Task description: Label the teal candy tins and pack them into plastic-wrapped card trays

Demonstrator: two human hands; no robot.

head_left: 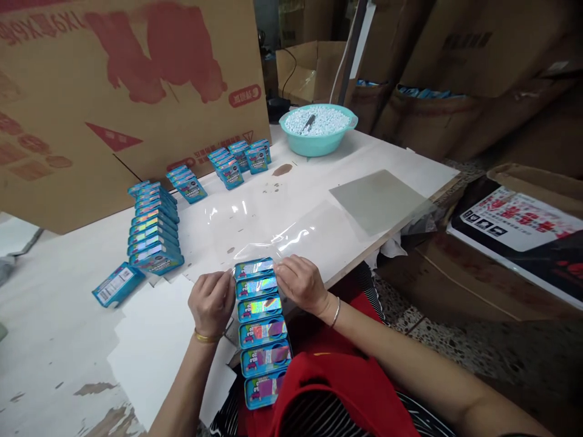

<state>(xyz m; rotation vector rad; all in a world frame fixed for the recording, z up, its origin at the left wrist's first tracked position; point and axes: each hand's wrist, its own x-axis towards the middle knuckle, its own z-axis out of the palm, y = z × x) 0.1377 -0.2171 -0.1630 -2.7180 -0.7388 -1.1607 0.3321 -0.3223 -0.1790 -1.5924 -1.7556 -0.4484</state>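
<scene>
A row of several small blue packs [260, 308] with shiny holographic strips runs from the table edge back over my lap. Beyond it spreads a clear plastic film [291, 240], lying on the table and catching the light. My left hand [212, 301] is closed in a pinch at the left side of the farthest pack, on the film's near edge. On the opposite side, my right hand [298, 280] pinches the film too, with its fingertips beside the same pack. White paper sheets [155, 346] lie under and around my left forearm.
More blue packs [155, 224] stand in rows along a large cardboard box [136, 91], and one pack [118, 284] lies apart. A turquoise basin [319, 144] of small pale pellets sits farther back. A stack of clear sheets [376, 200] rests at the table's right edge.
</scene>
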